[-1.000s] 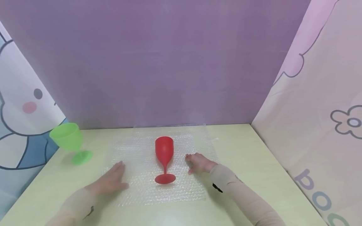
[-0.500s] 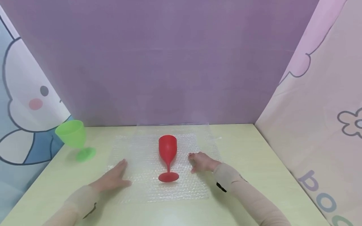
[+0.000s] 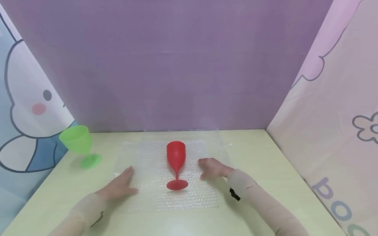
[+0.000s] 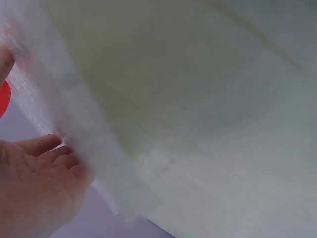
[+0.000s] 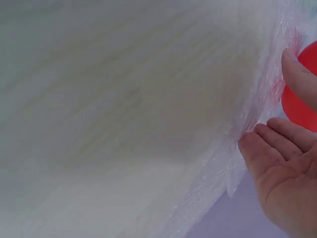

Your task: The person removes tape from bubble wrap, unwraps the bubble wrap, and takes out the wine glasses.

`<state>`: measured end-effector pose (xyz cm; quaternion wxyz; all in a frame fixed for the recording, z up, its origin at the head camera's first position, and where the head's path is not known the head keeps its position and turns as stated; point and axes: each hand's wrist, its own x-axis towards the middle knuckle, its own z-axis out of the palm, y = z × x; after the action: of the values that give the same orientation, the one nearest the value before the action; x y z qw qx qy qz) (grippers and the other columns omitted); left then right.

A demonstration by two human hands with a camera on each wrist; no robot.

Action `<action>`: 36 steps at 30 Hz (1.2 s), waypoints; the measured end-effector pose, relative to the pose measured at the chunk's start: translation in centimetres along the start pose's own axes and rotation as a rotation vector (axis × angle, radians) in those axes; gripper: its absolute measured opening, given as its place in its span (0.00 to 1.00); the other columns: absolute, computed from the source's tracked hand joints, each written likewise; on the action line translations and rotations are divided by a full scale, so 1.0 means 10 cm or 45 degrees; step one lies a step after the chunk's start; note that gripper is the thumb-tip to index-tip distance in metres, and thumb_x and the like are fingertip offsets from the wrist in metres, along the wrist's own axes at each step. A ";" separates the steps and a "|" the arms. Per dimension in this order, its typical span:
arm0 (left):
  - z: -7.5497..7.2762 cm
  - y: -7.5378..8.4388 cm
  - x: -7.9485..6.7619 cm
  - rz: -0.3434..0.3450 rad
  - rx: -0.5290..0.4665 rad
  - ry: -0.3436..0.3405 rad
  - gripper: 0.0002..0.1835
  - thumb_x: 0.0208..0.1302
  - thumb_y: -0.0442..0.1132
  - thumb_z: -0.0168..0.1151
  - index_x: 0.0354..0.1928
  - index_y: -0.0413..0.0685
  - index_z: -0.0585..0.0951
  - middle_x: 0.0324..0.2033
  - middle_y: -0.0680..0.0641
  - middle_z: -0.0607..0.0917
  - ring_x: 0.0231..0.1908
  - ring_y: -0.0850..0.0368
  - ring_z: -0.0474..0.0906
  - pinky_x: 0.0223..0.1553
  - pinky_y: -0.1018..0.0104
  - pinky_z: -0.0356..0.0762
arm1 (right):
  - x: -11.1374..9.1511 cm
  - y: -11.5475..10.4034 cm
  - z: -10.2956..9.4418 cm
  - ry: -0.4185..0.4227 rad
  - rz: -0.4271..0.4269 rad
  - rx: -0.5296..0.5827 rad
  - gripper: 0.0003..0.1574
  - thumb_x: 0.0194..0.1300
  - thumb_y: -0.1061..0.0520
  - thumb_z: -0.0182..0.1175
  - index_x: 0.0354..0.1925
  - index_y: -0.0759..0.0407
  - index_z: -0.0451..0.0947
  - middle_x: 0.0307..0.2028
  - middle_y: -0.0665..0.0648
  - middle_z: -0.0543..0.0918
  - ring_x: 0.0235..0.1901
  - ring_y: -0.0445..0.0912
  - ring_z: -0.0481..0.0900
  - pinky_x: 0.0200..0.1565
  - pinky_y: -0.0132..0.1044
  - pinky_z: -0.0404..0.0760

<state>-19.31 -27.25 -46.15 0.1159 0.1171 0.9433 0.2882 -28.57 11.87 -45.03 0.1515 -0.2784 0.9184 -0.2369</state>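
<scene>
A red plastic goblet [image 3: 176, 155] rests on a sheet of clear bubble wrap [image 3: 153, 170], its round foot toward me. On the left of the sheet, my left hand [image 3: 119, 186] has its thumb and fingers spread, touching the wrap. In the left wrist view, the fingertips [image 4: 54, 141] meet the wrap's surface. My right hand [image 3: 214, 167] rests on the right part of the sheet, with a gap between it and the goblet. The right wrist view shows its loosely extended fingers [image 5: 277, 136] against the wrap and part of the red goblet [image 5: 297, 106] behind the thumb.
A green goblet [image 3: 78, 141] stands at the far left of the pale table [image 3: 254, 150]. The purple back wall [image 3: 177, 65] borders the table's far edge. Printed cloth panels [image 3: 330, 108] rise on either side.
The head view has shifted slightly, so the scene sits further right. My right hand's fingers look a little straighter. Both goblets and the bubble wrap keep their places on the table.
</scene>
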 end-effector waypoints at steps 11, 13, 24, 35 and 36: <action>-0.01 0.03 -0.01 0.014 -0.016 0.010 0.54 0.51 0.55 0.65 0.65 0.23 0.50 0.66 0.25 0.46 0.65 0.28 0.42 0.65 0.37 0.41 | -0.01 -0.01 -0.16 0.132 0.058 0.198 0.36 0.53 0.58 0.66 0.59 0.67 0.68 0.59 0.64 0.72 0.59 0.58 0.70 0.59 0.48 0.71; -0.01 0.01 0.00 0.019 -0.020 0.014 0.54 0.51 0.55 0.64 0.65 0.23 0.49 0.66 0.25 0.46 0.65 0.28 0.42 0.65 0.37 0.40 | 0.00 -0.01 -0.18 0.148 0.044 0.210 0.35 0.53 0.59 0.66 0.58 0.68 0.68 0.59 0.64 0.72 0.58 0.58 0.71 0.58 0.47 0.72; 0.03 -0.02 0.00 0.029 -0.031 0.024 0.54 0.51 0.54 0.65 0.64 0.22 0.49 0.66 0.24 0.46 0.65 0.27 0.41 0.65 0.37 0.40 | -0.03 -0.03 0.01 0.077 0.048 0.104 0.40 0.48 0.59 0.69 0.59 0.68 0.67 0.58 0.65 0.72 0.60 0.58 0.67 0.63 0.49 0.65; -0.06 0.03 0.02 0.072 0.133 0.018 0.48 0.51 0.50 0.65 0.62 0.20 0.56 0.63 0.23 0.53 0.63 0.26 0.48 0.64 0.37 0.46 | -0.03 -0.06 0.05 0.084 -0.017 -0.100 0.36 0.45 0.60 0.70 0.55 0.66 0.73 0.57 0.66 0.73 0.59 0.59 0.69 0.63 0.48 0.65; -0.08 0.03 0.03 0.065 0.151 0.008 0.46 0.52 0.49 0.64 0.62 0.20 0.57 0.63 0.23 0.53 0.63 0.26 0.49 0.64 0.37 0.46 | -0.03 -0.07 0.05 0.087 -0.018 -0.110 0.36 0.45 0.60 0.70 0.54 0.66 0.73 0.57 0.66 0.73 0.59 0.59 0.69 0.63 0.48 0.66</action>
<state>-19.80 -27.32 -45.37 0.0986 0.1467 0.9558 0.2351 -27.83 11.36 -45.01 0.1063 -0.2829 0.9304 -0.2073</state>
